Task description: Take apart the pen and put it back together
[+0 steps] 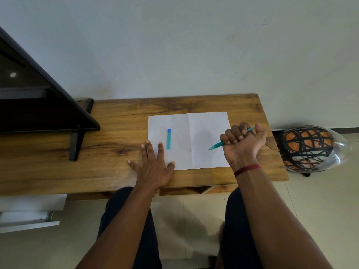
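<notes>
My right hand point(242, 142) is closed in a fist around a teal pen point(217, 145), palm turned up. The pen's tip points left and down over the white sheet of paper point(206, 123), and its back end sticks out past my thumb. A teal pen cap with a blue end point(168, 139) lies upright on the left half of the sheet. My left hand point(153, 164) lies flat with fingers spread, pressing the sheet's lower left corner and the wooden table point(116, 117). It holds nothing.
A dark monitor point(38, 105) on a black stand occupies the table's left end. An orange and black helmet point(310, 148) rests off the table's right edge. A white drawer unit point(29, 216) sits under the table at left. My knees are below the table's front edge.
</notes>
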